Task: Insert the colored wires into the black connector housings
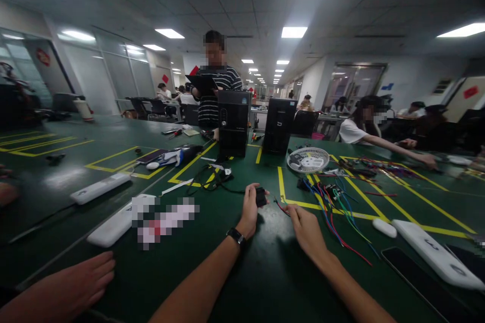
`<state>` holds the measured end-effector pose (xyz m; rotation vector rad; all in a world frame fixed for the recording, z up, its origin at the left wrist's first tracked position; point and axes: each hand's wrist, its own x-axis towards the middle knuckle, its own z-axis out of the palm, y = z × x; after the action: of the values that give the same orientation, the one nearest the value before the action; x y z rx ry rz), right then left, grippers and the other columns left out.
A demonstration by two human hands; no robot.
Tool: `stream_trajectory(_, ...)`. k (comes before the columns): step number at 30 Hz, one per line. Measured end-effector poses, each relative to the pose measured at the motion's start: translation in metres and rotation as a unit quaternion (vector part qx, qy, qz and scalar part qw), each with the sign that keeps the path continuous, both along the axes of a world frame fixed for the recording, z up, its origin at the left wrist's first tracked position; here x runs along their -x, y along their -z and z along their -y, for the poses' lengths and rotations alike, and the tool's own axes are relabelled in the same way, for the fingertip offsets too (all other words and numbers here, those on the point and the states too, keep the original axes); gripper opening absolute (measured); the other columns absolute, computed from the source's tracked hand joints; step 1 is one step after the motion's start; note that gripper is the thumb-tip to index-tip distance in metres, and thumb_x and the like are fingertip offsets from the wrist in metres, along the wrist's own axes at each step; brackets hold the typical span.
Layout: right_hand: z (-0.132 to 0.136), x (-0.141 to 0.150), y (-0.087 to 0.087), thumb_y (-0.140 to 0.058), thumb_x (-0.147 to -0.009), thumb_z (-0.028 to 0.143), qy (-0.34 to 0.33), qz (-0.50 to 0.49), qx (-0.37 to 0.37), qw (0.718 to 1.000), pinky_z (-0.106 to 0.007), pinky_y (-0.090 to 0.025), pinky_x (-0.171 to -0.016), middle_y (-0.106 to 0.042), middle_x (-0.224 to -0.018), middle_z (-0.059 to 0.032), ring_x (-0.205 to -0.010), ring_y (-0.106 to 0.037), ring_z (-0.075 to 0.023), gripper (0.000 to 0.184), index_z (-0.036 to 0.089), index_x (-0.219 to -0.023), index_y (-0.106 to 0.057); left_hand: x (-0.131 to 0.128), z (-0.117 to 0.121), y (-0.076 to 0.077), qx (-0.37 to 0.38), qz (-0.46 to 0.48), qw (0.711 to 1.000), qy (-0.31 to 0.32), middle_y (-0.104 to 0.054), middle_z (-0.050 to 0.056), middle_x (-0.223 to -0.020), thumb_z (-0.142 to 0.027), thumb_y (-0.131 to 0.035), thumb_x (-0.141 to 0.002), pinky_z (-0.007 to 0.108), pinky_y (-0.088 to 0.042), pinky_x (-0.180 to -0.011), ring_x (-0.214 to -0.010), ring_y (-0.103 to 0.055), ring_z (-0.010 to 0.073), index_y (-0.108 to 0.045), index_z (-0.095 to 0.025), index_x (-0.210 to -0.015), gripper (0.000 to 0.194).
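Observation:
My left hand (249, 211), with a dark watch on its wrist, is closed around a small black box-shaped piece (261, 197). A dark cable (237, 191) runs leftward from that hand to a tangle of black cord on the green table. Just to the right, my right hand (305, 224) pinches thin coloured wires (281, 207), one of them reddish; their free ends point toward the black piece, with a small gap between. Whether these wires join the piece cannot be made out. Loose blue, red and green wires (333, 207) lie right of my right hand.
Two black computer towers (232, 128) stand ahead, beside a white basket (308, 160). White power strips (435, 252) and a phone (417, 282) lie right. Another person's hand (81, 280) rests at left. Someone in a striped shirt (229, 78) stands opposite; a co-worker (352, 128) reaches from the right.

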<state>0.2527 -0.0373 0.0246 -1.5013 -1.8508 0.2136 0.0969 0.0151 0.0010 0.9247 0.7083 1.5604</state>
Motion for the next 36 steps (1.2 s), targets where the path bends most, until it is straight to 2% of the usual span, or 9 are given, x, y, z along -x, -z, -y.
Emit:
stream_trajectory(4,-0.006,0.011,0.011,-0.034,-0.094,0.023,-0.026,0.057,-0.005,0.998,-0.03,-0.042,-0.083,-0.064,-0.094,-0.0109,-0.09,-0.059,-0.0205,0.033,0.014,-0.107,-0.063,0.013,-0.006,-0.001,0.023,-0.07,0.995,-0.062,-0.067,0.005,-0.077,-0.057,-0.038,-0.086,0.021,-0.043,-0.051,-0.057,-0.06,0.0124,-0.046,-0.018,-0.097,0.042)
stream_trajectory(7,-0.012,0.017,0.018,-0.037,-0.088,0.012,-0.037,0.097,-0.01,0.995,-0.031,-0.042,-0.084,-0.06,-0.097,-0.012,-0.092,-0.055,-0.0212,0.036,0.012,-0.119,-0.056,0.014,-0.008,0.004,0.046,-0.139,0.988,-0.057,-0.068,0.006,-0.077,-0.057,-0.035,-0.085,0.02,-0.039,-0.043,-0.05,-0.058,0.0118,-0.045,-0.018,-0.095,0.041)
stream_trajectory(10,-0.014,0.015,0.023,-0.042,-0.085,0.01,-0.032,0.122,-0.015,0.992,-0.033,-0.04,-0.089,-0.057,-0.105,-0.0134,-0.099,-0.051,-0.0225,0.04,0.012,-0.123,-0.053,0.01,-0.008,0.009,0.04,-0.189,0.98,-0.045,-0.067,0.005,-0.08,-0.053,-0.033,-0.087,0.02,-0.041,-0.042,-0.05,-0.058,0.0117,-0.044,-0.018,-0.099,0.038)
stream_trajectory(14,-0.011,0.006,0.024,-0.047,-0.086,0.018,0.003,0.156,-0.021,0.988,-0.033,-0.037,-0.091,-0.054,-0.114,-0.0122,-0.106,-0.048,-0.024,0.033,0.017,-0.118,-0.058,0.013,-0.01,0.013,0.022,-0.25,0.967,-0.038,-0.067,0.005,-0.082,-0.049,-0.033,-0.087,0.021,-0.041,-0.044,-0.054,-0.06,0.0132,-0.049,-0.019,-0.098,0.036)
stream_trajectory(19,-0.013,-0.002,0.024,-0.05,-0.087,0.025,0.045,0.208,0.012,0.977,-0.034,-0.039,-0.086,-0.057,-0.111,-0.0119,-0.105,-0.049,-0.0261,0.032,0.019,-0.118,-0.058,0.023,-0.016,0.012,-0.013,-0.353,0.934,-0.053,-0.068,0.006,-0.082,-0.039,-0.036,-0.087,0.025,-0.045,-0.06,-0.071,-0.063,0.0165,-0.059,-0.018,-0.087,0.031)
stream_trajectory(27,-0.017,-0.007,0.027,-0.041,-0.089,0.015,0.015,0.189,0.036,0.981,-0.027,-0.038,-0.087,-0.058,-0.105,-0.0109,-0.098,-0.055,-0.0194,0.034,0.018,-0.119,-0.057,0.023,-0.013,0.009,-0.075,-0.47,0.877,-0.067,-0.068,0.006,-0.092,-0.03,-0.033,-0.089,0.028,-0.041,-0.082,-0.091,-0.06,0.0178,-0.063,-0.018,-0.086,0.032)
stream_trajectory(33,-0.016,0.0,0.024,-0.046,-0.088,0.02,0.007,0.158,0.041,0.986,-0.027,-0.037,-0.089,-0.06,-0.104,-0.0109,-0.099,-0.055,-0.02,0.03,0.017,-0.113,-0.062,0.025,-0.011,0.005,-0.101,-0.527,0.842,-0.058,-0.068,0.006,-0.093,-0.032,-0.029,-0.091,0.027,-0.042,-0.08,-0.088,-0.06,0.0172,-0.063,-0.018,-0.089,0.037)
stream_trajectory(36,-0.016,0.004,0.024,-0.047,-0.088,0.023,-0.019,0.13,0.034,0.991,-0.028,-0.036,-0.093,-0.062,-0.106,-0.0104,-0.103,-0.053,-0.0201,0.03,0.017,-0.114,-0.061,0.026,-0.01,0.005,-0.112,-0.56,0.819,-0.054,-0.066,0.008,-0.09,-0.034,-0.03,-0.091,0.031,-0.041,-0.083,-0.089,-0.058,0.0197,-0.063,-0.018,-0.088,0.037)
